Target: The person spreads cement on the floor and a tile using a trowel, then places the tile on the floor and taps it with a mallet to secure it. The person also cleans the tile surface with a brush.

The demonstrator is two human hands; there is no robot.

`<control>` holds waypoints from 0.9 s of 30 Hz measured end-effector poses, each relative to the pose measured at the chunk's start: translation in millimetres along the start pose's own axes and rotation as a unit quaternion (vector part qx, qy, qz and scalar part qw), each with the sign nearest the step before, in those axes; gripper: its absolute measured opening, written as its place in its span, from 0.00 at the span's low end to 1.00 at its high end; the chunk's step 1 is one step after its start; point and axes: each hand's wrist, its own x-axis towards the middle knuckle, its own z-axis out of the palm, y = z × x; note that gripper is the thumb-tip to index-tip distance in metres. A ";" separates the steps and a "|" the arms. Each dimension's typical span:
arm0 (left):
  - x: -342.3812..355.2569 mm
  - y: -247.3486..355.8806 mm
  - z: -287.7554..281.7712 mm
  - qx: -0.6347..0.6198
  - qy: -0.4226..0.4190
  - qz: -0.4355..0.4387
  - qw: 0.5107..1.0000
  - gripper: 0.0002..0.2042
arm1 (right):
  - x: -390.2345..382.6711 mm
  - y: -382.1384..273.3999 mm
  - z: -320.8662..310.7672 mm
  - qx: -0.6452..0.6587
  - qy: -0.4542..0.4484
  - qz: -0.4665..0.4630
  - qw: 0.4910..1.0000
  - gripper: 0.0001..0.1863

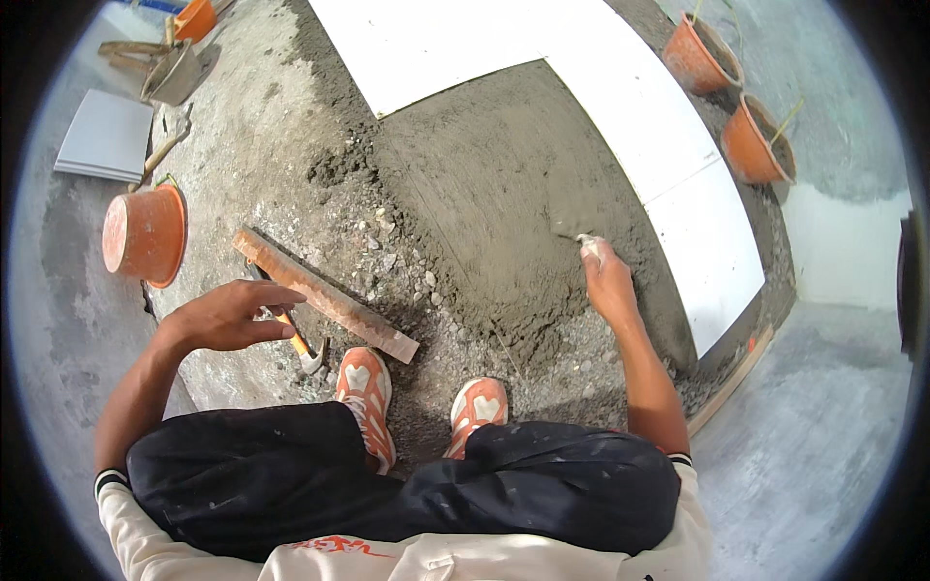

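Note:
My right hand point(607, 286) grips the handle of a trowel point(587, 242), whose blade rests on the wet grey mortar bed point(484, 165). My left hand point(237, 315) hangs at lower left with loosely curved fingers apart, holding nothing. Near it a hammer point(312, 358) with an orange handle lies partly under or beside a wooden batten point(354, 315) on the gritty ground. White tiles point(697, 252) border the mortar along its top and right sides.
Orange buckets point(131, 232) stand at left, top left and upper right, those at right holding grey material. A pale bucket point(172, 77) and stacked white tiles point(102, 136) are at upper left. A thin board point(731, 382) lies at right. My shoes point(366, 397) are below the batten.

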 end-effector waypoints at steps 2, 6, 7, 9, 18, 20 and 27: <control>-3.1 -1.0 2.3 -0.020 -0.004 -0.026 0.999 0.27 | 18.4 8.9 -5.6 0.021 -0.075 -0.019 0.997 0.26; -25.4 -21.5 5.6 -0.045 0.028 -0.068 0.996 0.27 | 54.7 -54.8 -25.9 0.034 -0.198 0.022 0.979 0.27; -27.2 -24.5 7.1 -0.056 0.031 -0.083 0.994 0.27 | 70.6 -60.2 -27.7 0.036 -0.198 0.032 0.979 0.27; -33.9 -29.1 6.9 -0.079 0.038 -0.114 0.990 0.26 | 117.4 -57.2 -35.3 0.001 -0.110 0.018 0.994 0.28; -51.5 -51.2 10.5 -0.149 0.052 -0.193 0.968 0.26 | 280.5 -61.9 -52.1 -0.134 -0.049 -0.036 0.989 0.25; -53.7 -54.8 12.0 -0.150 0.053 -0.197 0.967 0.26 | 289.3 -66.7 -49.4 -0.124 -0.051 -0.026 0.991 0.24; -50.2 -59.7 10.4 -0.137 0.043 -0.185 0.972 0.26 | 293.6 -77.8 -49.4 -0.134 -0.063 -0.034 0.988 0.23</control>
